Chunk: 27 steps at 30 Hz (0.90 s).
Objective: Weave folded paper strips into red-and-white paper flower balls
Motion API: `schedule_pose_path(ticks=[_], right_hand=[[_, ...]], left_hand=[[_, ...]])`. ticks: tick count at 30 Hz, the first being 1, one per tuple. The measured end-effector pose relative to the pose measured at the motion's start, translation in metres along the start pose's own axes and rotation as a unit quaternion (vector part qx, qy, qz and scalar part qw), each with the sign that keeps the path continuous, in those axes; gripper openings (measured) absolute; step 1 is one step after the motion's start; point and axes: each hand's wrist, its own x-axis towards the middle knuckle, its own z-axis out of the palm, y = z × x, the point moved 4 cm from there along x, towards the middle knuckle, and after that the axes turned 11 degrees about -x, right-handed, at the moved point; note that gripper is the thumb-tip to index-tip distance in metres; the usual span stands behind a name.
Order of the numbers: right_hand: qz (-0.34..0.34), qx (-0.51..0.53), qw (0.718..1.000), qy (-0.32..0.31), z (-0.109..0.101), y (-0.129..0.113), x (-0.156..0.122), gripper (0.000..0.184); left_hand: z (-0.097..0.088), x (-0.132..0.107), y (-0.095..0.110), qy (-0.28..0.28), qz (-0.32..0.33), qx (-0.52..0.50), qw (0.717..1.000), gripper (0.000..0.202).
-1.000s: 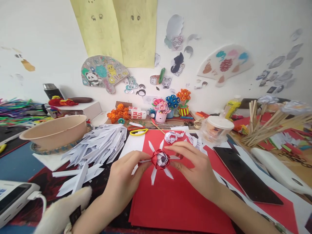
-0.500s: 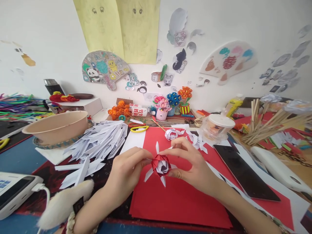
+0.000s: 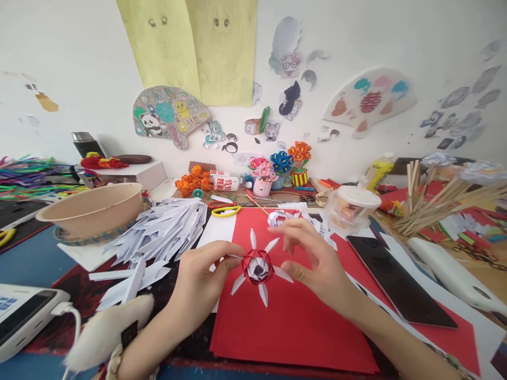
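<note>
A small folded paper flower (image 3: 257, 267), red outside and white in the middle, with white pointed strips sticking out all round, is held above a red paper sheet (image 3: 289, 327). My left hand (image 3: 200, 282) pinches one of its white strips on the left side. My right hand (image 3: 312, 264) is just right of the flower, its thumb close to the flower's right edge and its fingers curled loosely above it, apart from one another. Whether the thumb touches the flower is unclear.
A pile of folded white paper strips (image 3: 162, 229) lies to the left, beside a beige bowl (image 3: 93, 207). Yellow scissors (image 3: 225, 211), another small paper flower (image 3: 277, 217), a lidded plastic cup (image 3: 352, 207), a black tablet (image 3: 396, 279), wooden sticks (image 3: 435, 203) and a phone on a cable (image 3: 24, 316) surround the sheet.
My right hand's fingers have lifted off the flower and spread. The flower has turned so its white strips fan out more openly. My left hand keeps its pinch.
</note>
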Motion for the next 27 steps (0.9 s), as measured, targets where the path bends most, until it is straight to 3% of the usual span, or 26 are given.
schedule_pose_path(ticks=[3, 6, 10, 15, 16, 19, 23, 27], right_hand=[[0.077, 0.101, 0.990, -0.053, 0.004, 0.007, 0.002, 0.048], [0.118, 0.121, 0.979, -0.111, 0.011, 0.010, -0.001, 0.039], [0.144, 0.103, 0.984, -0.033, 0.012, 0.012, -0.006, 0.022], [0.037, 0.022, 0.998, 0.045, 0.008, 0.000, -0.007, 0.014], [0.011, -0.011, 0.998, 0.056, 0.007, -0.003, -0.007, 0.012], [-0.061, -0.102, 0.988, 0.097, 0.004, -0.009, -0.008, 0.013], [-0.148, -0.171, 0.966, 0.123, 0.005, -0.017, -0.012, 0.016], [-0.192, -0.209, 0.951, 0.125, 0.008, -0.020, -0.014, 0.018]], left_hand=[[0.003, 0.005, -0.005, -0.047, -0.043, -0.053, 0.997, 0.016], [0.007, 0.009, -0.010, -0.074, -0.071, -0.082, 0.991, 0.017], [0.011, 0.010, -0.014, -0.099, -0.097, -0.057, 0.989, 0.017], [0.000, 0.010, 0.003, 0.038, 0.014, 0.070, 0.997, 0.012], [0.000, 0.010, 0.008, 0.044, 0.041, 0.092, 0.994, 0.007], [0.005, 0.007, 0.017, 0.009, 0.077, 0.135, 0.988, 0.011], [0.010, 0.005, 0.018, 0.012, 0.062, 0.153, 0.986, 0.010], [0.014, 0.005, 0.015, -0.004, 0.033, 0.156, 0.987, 0.008]])
